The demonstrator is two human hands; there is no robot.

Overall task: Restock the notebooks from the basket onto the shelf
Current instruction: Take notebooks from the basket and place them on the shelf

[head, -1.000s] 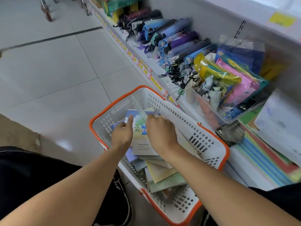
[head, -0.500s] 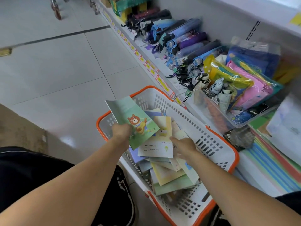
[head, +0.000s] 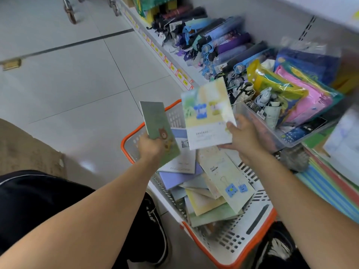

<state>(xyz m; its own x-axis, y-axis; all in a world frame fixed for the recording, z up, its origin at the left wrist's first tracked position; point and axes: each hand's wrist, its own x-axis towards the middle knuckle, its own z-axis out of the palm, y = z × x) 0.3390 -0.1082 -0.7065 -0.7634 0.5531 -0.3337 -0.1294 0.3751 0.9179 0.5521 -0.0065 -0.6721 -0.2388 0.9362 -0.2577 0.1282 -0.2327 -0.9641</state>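
Your left hand (head: 150, 147) holds a green notebook (head: 158, 131) with a brown bear print; your right hand (head: 245, 137) holds a pale yellow-and-white one (head: 207, 115) with blue figures. The basket (head: 229, 247) below them is white with an orange rim. Beside the basket, a cream notebook (head: 226, 179) shows blue clip motifs.

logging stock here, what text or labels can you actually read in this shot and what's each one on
"ENGLISH": cream notebook lying in the basket.
Notebook in the right hand: grey print line, too blurred to read.
Yellow price tags along the shelf edge: too small to read.
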